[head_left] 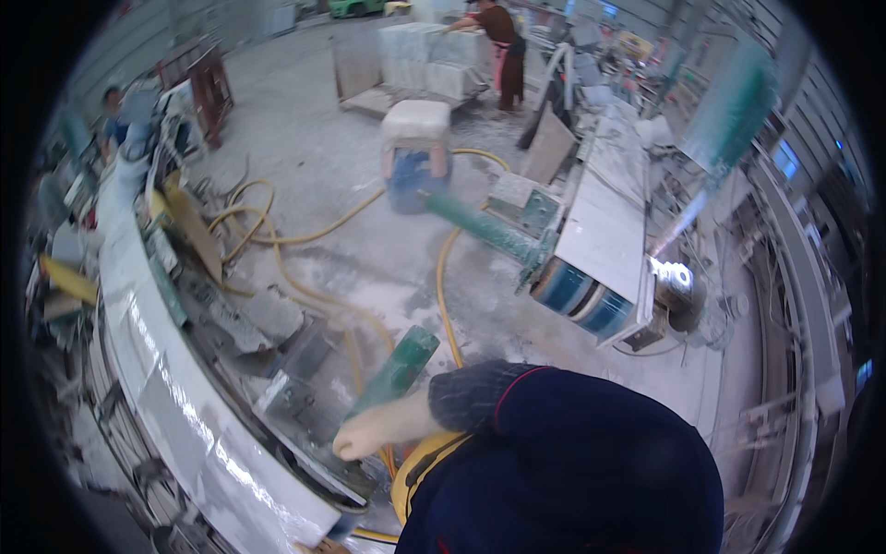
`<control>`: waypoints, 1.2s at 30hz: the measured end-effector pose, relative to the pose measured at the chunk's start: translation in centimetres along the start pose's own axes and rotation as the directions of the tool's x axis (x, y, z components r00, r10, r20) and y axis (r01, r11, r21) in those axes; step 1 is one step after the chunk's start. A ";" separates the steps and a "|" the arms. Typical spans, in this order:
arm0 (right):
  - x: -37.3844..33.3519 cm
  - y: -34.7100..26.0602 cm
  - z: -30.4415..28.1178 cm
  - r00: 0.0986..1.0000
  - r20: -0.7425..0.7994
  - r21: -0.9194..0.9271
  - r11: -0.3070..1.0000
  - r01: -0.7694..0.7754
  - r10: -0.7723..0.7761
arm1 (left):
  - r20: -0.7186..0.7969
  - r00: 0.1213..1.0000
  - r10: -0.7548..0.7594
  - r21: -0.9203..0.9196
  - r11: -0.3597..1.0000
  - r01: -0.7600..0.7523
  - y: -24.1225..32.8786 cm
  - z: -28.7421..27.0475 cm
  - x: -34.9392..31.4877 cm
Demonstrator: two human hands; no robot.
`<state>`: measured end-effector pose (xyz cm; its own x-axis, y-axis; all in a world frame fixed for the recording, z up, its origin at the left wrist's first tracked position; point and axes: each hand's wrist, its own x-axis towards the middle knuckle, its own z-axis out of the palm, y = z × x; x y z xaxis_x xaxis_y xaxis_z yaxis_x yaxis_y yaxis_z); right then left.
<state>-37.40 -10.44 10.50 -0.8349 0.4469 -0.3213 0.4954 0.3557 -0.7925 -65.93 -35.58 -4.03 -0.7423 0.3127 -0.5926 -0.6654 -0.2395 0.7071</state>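
Far left: a seated person in blue (114, 115) beside cluttered benches; a long pale stone slab (148, 369) curving along the left edge, its surface glossy and dusty.

Left of centre: yellow hoses (305, 235) looped over the dust-coated concrete floor (314, 138); grey stone offcuts (268, 319) lying near the slab.

Centre, low: the person's left hand (369, 434), bare and dusted white, fingers curled closed at the lower end of a green-sleeved handle (397, 369), which rises tilted up to the right; whether the fingers fully clasp it cannot be told; the right hand is out of sight behind the dark blue sleeve (554, 452).

Centre, upper: a blue drum with a white block on top (417, 157); behind it, stacked white stone blocks (429, 55) and a standing person in dark red (503, 51).

Right: a long machine tabletop (604, 222) with a green bar (480, 226) reaching left from it and blue rollers (581, 295) beneath its near end.
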 end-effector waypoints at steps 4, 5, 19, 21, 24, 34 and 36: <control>1.7 -1.6 1.6 1.000 -0.008 -0.047 0.999 0.013 -0.014 | 0.001 1.000 -0.001 0.055 0.998 0.001 0.5 -2.1 -0.7; 1.9 -1.7 1.7 1.000 0.011 -0.053 0.998 0.018 -0.017 | 0.001 1.000 0.002 0.061 0.998 -0.002 0.7 -2.4 -0.9; 10.5 -1.6 5.0 0.975 -0.083 0.262 0.949 -0.177 0.204 | -0.033 0.998 -0.048 0.117 0.992 0.052 -2.1 -0.6 -3.2; 11.9 -1.9 5.5 0.974 -0.119 0.269 0.951 -0.153 0.191 | -0.034 0.998 -0.049 0.119 0.991 0.053 -2.2 -0.5 -3.5; 13.3 -3.0 5.6 0.996 -0.051 0.310 0.949 -0.058 0.077 | -0.036 0.998 -0.051 0.126 0.991 0.055 -2.4 -0.4 -3.7; 12.7 -5.2 7.3 0.972 -0.036 0.188 0.957 -0.219 0.230 | -0.021 0.999 -0.041 0.142 0.989 0.044 -2.8 -0.3 -5.0; 12.8 -6.3 8.2 0.983 -0.042 0.213 0.963 -0.168 0.181 | -0.026 0.999 -0.033 0.143 0.989 0.036 -2.5 -0.1 -5.2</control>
<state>-53.23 -13.69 7.13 -0.7210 0.5375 -0.4374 0.5659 0.0924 -0.8193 -60.39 -36.71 -2.76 -0.7220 0.2960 -0.6254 -0.6736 -0.0941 0.7331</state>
